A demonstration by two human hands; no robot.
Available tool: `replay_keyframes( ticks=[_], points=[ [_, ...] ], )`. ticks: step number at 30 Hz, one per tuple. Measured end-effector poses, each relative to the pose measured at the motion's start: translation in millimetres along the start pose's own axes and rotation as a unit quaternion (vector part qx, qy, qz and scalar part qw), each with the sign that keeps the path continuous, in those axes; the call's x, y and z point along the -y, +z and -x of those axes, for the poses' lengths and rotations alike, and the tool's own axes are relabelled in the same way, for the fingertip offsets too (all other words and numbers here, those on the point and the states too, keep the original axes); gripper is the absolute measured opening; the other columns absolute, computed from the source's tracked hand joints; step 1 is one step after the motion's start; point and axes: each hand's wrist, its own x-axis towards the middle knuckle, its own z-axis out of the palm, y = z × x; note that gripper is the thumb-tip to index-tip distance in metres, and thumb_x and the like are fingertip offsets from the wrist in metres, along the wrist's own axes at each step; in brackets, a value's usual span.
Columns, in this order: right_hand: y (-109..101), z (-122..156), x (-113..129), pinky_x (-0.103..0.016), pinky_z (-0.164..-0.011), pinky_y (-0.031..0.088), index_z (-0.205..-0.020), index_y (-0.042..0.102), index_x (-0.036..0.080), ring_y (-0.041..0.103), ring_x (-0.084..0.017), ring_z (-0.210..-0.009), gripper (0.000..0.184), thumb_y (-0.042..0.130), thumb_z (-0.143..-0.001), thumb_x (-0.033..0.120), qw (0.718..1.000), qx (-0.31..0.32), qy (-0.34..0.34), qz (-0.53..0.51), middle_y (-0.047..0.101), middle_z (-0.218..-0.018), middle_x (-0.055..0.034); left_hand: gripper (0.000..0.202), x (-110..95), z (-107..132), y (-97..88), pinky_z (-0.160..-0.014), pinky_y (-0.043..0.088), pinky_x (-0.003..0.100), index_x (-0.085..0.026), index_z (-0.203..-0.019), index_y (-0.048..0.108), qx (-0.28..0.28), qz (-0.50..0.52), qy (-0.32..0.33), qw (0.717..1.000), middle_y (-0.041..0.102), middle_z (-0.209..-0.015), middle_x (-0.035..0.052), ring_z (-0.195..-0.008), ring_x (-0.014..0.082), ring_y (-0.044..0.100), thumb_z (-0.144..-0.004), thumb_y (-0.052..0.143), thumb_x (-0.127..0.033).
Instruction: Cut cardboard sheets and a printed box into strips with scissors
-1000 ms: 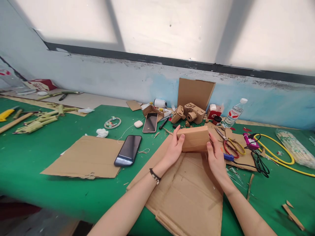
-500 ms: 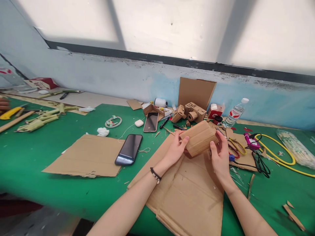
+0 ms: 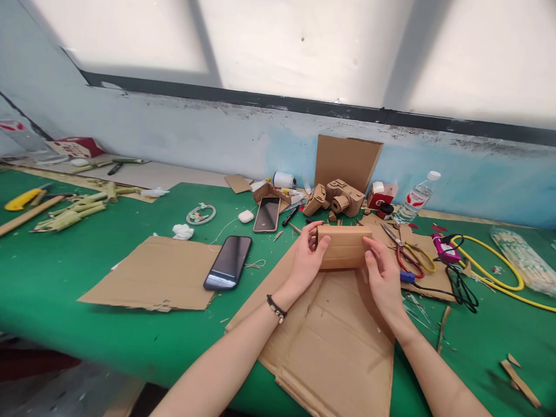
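A small cardboard box (image 3: 345,248) is held between both hands, its long folded side facing me. My left hand (image 3: 309,252) grips its left end, thumb on the near face and fingers behind. At the right end, my right hand (image 3: 381,269) holds it with thumb and fingertips. Under the box lies a large creased cardboard sheet (image 3: 343,341). Just beyond stand a cardboard model camera (image 3: 345,197) and a smaller cardboard piece (image 3: 315,200). Scissors (image 3: 408,255) with red and yellow handles rest to the right of my right hand.
Left of the sheet are a dark phone (image 3: 228,262) and a flat cardboard piece (image 3: 152,275). Another phone (image 3: 266,214) lies farther back. A water bottle (image 3: 417,198), a purple device (image 3: 445,248) and yellow cable (image 3: 490,269) are at right. Plant stalks (image 3: 76,214) lie far left.
Both hands have turned the box, so its narrow long side now faces me rather than its broad tilted face. The scissors show more fully. The hand at the far left edge has gone from view.
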Motion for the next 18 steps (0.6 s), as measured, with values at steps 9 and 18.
replay_keyframes(
  ticks=[9,18],
  points=[
    [6.9,4.6,1.2,-0.061,-0.138,0.043,-0.173,0.053,0.033,0.055,-0.033,-0.163,0.062,0.060,-0.115,0.055,0.999,0.041,0.014,-0.009,0.055,-0.179,-0.0101,0.057,-6.2,-1.5,-4.3,-0.110,0.055,0.039,-0.026,-0.145,0.059,-0.056,-0.052,0.063,0.995,0.072,-0.136,0.0113,-0.123,0.0265,0.070,-0.110,0.058,-0.071],
    [-0.4,1.9,3.0,-0.063,-0.140,0.038,-0.171,0.056,0.035,0.055,-0.035,-0.164,0.059,0.057,-0.116,0.057,0.998,0.054,0.002,0.026,0.060,-0.176,-0.0079,0.029,1.2,2.8,-0.7,-0.111,0.052,0.041,-0.026,-0.124,0.066,-0.043,-0.097,0.033,0.994,0.075,-0.133,0.0092,-0.122,0.0274,0.069,-0.113,0.059,-0.052]
  ],
)
